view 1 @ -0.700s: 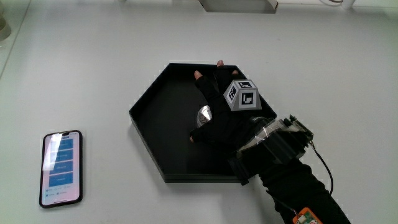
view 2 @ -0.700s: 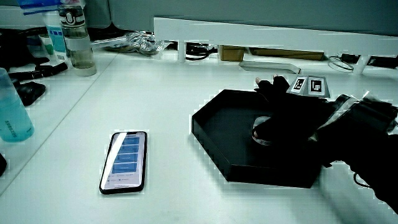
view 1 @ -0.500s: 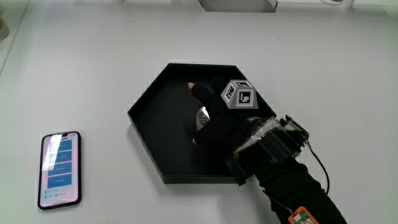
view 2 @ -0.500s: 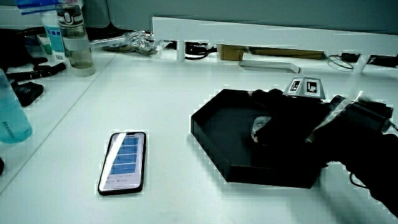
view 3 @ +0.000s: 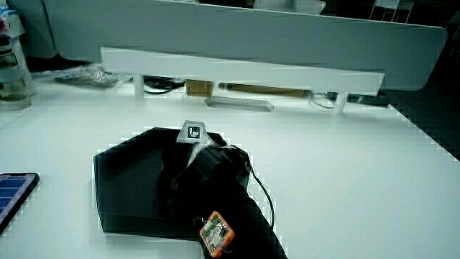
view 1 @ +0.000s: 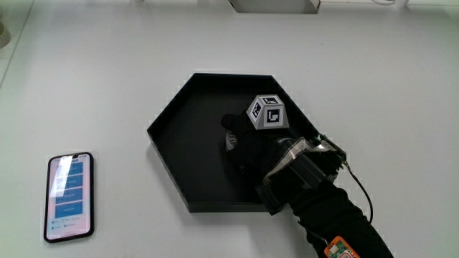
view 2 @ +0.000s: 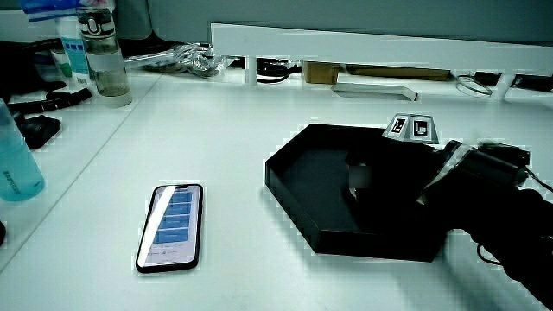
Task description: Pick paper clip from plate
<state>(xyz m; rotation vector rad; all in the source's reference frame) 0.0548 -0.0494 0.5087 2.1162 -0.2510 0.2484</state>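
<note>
A black six-sided plate [view 1: 185,150] lies in the middle of the white table and shows in both side views [view 2: 302,183] [view 3: 122,180]. The gloved hand [view 1: 245,142] is inside it, fingers curled down around a small silvery paper clip [view 1: 230,140]. A pale part of the clip [view 2: 357,175] peeks out between the fingers in a side view. The patterned cube [view 1: 266,112] sits on the back of the hand. The forearm crosses the plate's rim nearest the person. In a side view the hand [view 3: 192,169] hides the clip.
A phone [view 1: 69,194] with a lit blue screen lies on the table beside the plate, also seen in a side view [view 2: 171,223]. Bottles [view 2: 108,56] and a blue container [view 2: 15,155] stand near the table's edge. A low white partition [view 2: 371,43] has cables by it.
The fingers, stretched toward the plate's rim before, have drawn back and curled over the clip. The hand now sits closer to the plate's middle.
</note>
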